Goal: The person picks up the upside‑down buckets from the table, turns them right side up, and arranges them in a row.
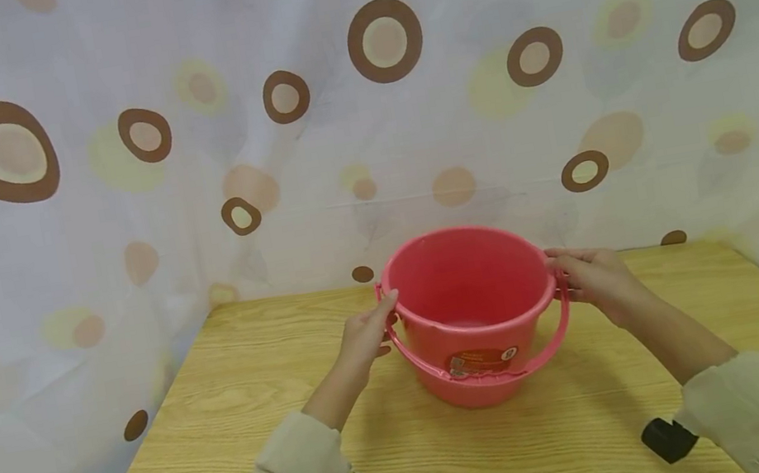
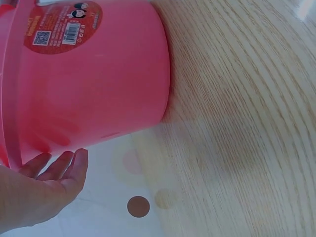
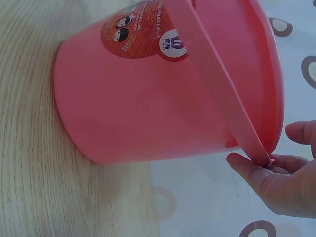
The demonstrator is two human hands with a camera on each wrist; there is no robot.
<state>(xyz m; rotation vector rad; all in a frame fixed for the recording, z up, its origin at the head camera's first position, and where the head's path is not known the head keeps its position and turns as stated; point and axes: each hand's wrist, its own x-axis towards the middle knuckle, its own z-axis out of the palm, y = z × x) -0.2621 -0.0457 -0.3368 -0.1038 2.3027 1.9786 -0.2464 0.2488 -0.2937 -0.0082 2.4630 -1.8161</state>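
A pink plastic bucket stands upright on the wooden table, its mouth tilted into my view and its inside bare. Its handle hangs down across the front, below a red oval label. At the left side of the rim my left hand grips, thumb over the edge and fingers under it outside. My right hand holds the opposite side, by the handle's joint. In the right wrist view, the fingers of that hand touch the handle end below the rim.
The wood-grain table spreads around the bucket. Behind and beside it hangs a pale curtain with brown rings and spots. Black straps show beneath both sleeves.
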